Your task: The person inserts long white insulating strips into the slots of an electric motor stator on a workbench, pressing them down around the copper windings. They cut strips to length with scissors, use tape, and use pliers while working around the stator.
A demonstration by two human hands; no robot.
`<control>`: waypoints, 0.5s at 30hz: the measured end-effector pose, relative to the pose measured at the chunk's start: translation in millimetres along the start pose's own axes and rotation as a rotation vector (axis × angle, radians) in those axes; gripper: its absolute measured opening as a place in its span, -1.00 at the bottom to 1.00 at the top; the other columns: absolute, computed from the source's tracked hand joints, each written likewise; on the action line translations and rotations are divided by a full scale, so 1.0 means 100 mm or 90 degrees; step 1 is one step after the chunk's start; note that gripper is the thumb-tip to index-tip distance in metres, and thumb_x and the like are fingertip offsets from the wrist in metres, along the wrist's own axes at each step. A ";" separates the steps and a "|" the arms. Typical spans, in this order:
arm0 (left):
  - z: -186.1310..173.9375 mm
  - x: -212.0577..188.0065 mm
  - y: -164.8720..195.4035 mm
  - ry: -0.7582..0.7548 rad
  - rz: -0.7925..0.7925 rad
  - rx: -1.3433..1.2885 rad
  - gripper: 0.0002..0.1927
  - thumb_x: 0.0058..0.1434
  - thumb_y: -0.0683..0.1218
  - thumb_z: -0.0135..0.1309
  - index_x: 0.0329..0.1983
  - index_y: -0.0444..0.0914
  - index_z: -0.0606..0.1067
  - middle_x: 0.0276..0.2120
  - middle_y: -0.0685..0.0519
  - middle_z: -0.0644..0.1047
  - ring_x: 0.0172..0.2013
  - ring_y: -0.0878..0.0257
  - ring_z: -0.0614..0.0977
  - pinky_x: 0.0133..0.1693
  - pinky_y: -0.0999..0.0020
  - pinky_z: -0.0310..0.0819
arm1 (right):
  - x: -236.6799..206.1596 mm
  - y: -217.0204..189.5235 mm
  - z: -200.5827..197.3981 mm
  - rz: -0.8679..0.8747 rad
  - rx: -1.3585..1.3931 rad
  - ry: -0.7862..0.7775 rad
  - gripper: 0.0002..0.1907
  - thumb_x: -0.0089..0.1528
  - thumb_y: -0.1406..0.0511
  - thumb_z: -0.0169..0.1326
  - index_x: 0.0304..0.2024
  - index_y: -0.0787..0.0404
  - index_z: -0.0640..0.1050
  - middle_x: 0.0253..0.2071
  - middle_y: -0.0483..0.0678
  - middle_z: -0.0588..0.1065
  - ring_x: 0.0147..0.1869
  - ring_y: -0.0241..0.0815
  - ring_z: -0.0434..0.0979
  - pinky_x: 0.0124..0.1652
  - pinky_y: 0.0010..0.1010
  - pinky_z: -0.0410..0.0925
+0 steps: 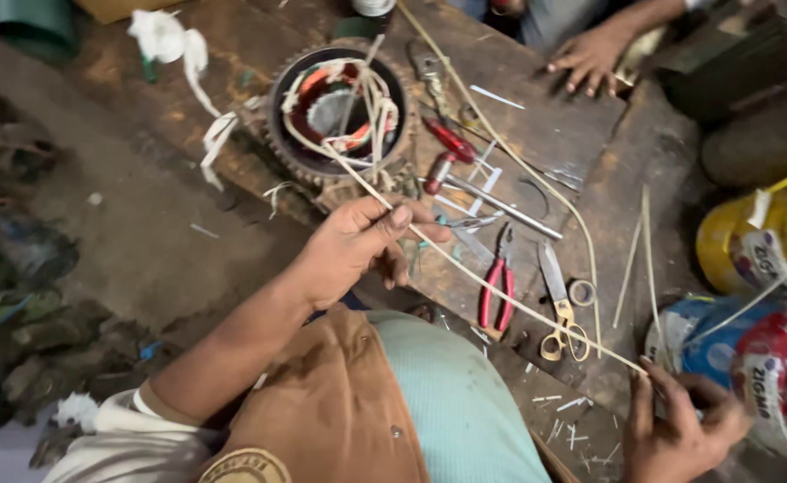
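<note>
My left hand (pixel 357 246) pinches a long pale sleeve tube (pixel 510 300) between thumb and fingers, just below a round motor stator (pixel 340 112) with red and white windings. The tube runs from the stator's windings, through my left fingers, diagonally down to my right hand (pixel 680 429), which grips its far end at the bottom right. The stator lies on a worn wooden bench (pixel 581 134).
Red-handled pliers (pixel 497 291), scissors (pixel 561 309), a red-handled screwdriver (pixel 447 156) and a metal rod lie on the bench. Another person's hand (pixel 590 58) rests at the top. Coloured tape rolls (pixel 760 358) sit at right. White cloth strips (pixel 183 54) hang at upper left.
</note>
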State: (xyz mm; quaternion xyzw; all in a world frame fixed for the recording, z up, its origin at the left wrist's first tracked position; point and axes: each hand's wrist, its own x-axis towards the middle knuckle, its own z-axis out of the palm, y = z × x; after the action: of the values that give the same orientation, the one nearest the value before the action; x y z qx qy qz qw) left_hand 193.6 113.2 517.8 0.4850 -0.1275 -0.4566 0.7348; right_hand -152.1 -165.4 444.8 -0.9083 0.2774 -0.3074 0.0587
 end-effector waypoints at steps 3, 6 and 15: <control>-0.04 -0.12 -0.06 0.056 -0.003 0.016 -0.61 0.46 0.04 -0.05 0.14 -0.33 0.53 -0.08 -0.11 0.68 -0.51 0.32 0.64 -0.50 0.44 0.49 | 0.17 -0.03 0.08 0.003 0.100 -0.079 -0.80 0.38 0.38 0.32 0.04 0.17 0.62 -0.04 0.06 0.52 0.00 -0.04 0.52 -0.02 -0.37 0.39; -0.07 -0.22 -0.15 0.075 0.014 0.040 -0.59 0.44 0.05 -0.03 0.12 -0.34 0.55 -0.13 -0.11 0.70 -0.53 0.31 0.67 -0.54 0.47 0.50 | 0.33 -0.20 0.13 0.047 0.121 -0.156 -0.78 0.38 0.37 0.24 0.07 0.21 0.60 -0.03 0.04 0.56 -0.07 -0.07 0.55 -0.06 -0.37 0.41; 0.03 -0.45 -0.25 0.024 0.039 0.080 -0.64 0.45 0.00 -0.01 0.13 -0.32 0.56 -0.15 -0.06 0.70 -0.51 0.32 0.69 -0.53 0.50 0.50 | 0.81 -1.40 0.19 -0.153 0.332 -0.206 -0.53 0.18 0.40 0.21 0.16 0.32 0.49 0.11 0.15 0.53 0.19 0.08 0.54 0.17 -0.24 0.36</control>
State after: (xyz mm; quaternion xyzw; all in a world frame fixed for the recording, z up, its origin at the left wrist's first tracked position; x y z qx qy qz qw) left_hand 153.2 144.6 510.0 0.5350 -0.1566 -0.4158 0.7185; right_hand -22.1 -92.6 511.1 -0.9260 0.0670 -0.2246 0.2960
